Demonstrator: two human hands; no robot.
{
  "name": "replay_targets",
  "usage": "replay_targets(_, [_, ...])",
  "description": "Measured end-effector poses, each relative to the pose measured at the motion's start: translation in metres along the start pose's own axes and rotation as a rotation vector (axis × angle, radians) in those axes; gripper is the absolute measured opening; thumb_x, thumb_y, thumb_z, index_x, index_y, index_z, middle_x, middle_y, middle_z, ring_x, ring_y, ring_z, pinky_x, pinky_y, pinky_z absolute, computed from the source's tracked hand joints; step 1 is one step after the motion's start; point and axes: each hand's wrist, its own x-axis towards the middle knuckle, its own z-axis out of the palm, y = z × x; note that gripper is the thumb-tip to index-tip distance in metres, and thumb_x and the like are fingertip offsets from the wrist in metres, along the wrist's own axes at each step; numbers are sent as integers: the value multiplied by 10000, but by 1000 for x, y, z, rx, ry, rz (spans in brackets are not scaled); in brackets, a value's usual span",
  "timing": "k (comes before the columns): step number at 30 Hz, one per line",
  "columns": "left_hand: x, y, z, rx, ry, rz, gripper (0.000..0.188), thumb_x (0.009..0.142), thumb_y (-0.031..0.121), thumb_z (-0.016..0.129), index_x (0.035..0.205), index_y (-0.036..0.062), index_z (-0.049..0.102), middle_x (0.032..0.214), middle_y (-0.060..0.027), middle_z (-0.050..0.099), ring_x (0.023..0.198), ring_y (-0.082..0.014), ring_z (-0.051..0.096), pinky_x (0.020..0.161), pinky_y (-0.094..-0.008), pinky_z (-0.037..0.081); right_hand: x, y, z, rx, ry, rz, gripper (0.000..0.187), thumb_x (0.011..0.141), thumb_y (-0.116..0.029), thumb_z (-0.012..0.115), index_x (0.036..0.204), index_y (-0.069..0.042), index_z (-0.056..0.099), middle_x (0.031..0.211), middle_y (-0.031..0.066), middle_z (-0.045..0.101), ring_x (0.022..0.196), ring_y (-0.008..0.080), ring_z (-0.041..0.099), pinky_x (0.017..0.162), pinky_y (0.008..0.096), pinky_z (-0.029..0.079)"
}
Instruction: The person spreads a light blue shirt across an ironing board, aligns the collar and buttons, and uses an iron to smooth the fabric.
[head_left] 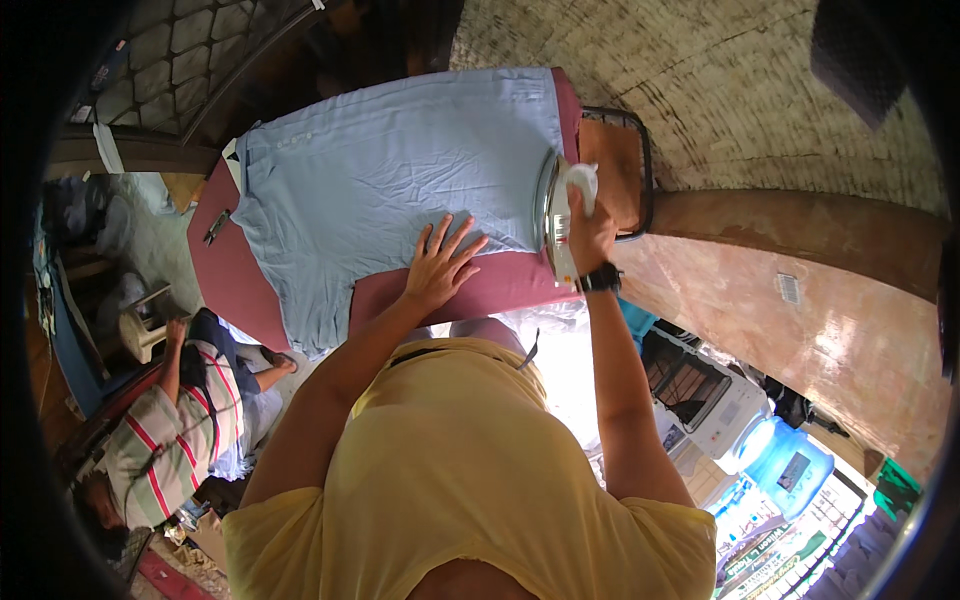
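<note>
A light blue shirt (400, 150) lies spread over a maroon-covered ironing board (225, 285), with one sleeve hanging toward me over the near left edge. Fine creases run through its middle. My left hand (438, 268) rests with fingers spread on the shirt's near edge. At the right end, my right hand (592, 232) is wrapped round the pale handle of a clothes iron (557, 215) with a shiny metal body. The iron is by the shirt's right edge; whether its sole touches the cloth, I cannot tell. A dark wristband (600, 278) circles my right wrist.
Small thread snippers (216, 226) lie on the board's left end. A dark metal frame with a brown panel (610, 165) extends from the right end, near the wall (800, 270). A person in a striped top (180, 440) sits at lower left. A blue water jug (795, 470) stands lower right.
</note>
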Motion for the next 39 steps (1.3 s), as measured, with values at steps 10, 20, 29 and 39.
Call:
replay_targets(10, [-3,-1,1,17,51,8,524,917,426,576,1420,321,469,1560,-15,305,1421,-322,272,1106,-575,250,42,-21,14,-67,115,-17,625,827,-637,619,972,-37,720,793,207,702,817,369,697,716,451,551])
replay_targets(20, [-15,-14,-2,-3,16,105,515,912,375,590,1396,220,503,1566,-4,288,1436,-301,233,1144,-525,232,73,-33,-26,-291,-541,-384,590,886,-652,504,977,-125,754,769,156,707,820,341,696,743,432,539])
replay_targets(29, [-35,3,-6,-138,73,37,463,874,284,643,1317,178,564,1515,8,371,1301,-309,371,1056,-510,338,86,-115,83,-443,-447,-704,639,1000,-526,293,853,-84,731,734,236,663,762,437,657,726,500,531])
replay_targets(39, [-90,-35,-41,-76,246,-267,490,692,68,671,1172,118,588,1250,-81,517,1137,-329,470,953,-478,381,15,-110,76,-297,-784,-1079,520,962,-373,387,711,-43,699,636,205,643,642,410,644,657,505,533])
